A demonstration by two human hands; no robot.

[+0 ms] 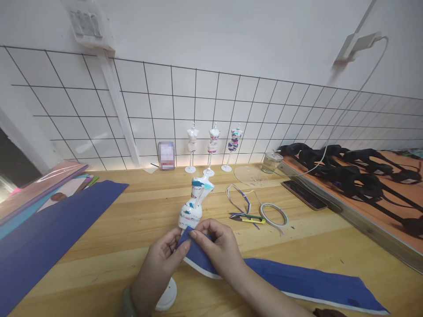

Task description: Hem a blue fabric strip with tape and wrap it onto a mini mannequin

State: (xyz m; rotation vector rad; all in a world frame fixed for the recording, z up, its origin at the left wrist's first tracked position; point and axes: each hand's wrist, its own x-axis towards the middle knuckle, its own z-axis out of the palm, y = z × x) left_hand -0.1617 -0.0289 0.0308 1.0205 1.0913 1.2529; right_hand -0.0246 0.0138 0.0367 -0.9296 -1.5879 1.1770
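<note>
A small white dress-form mannequin [194, 207], painted with teal and pink patches, leans slightly in front of me, its round white base [167, 296] below my left hand. My left hand [161, 259] pinches the end of a blue strip with a white lower edge [200, 257] at the mannequin's hips. On the other side, my right hand [220, 246] grips the same strip between thumb and fingers. The strip passes behind my right forearm and lies along the table to the right. Whether it is paper or cloth, I cannot tell.
Three small mannequins [213, 141] stand by the tiled wall. Yellow thread snips [253, 219], a tape roll [274, 214], a dark phone [304, 195] and a glass jar [271, 162] lie to the right. A large blue sheet [56, 237] covers the left side.
</note>
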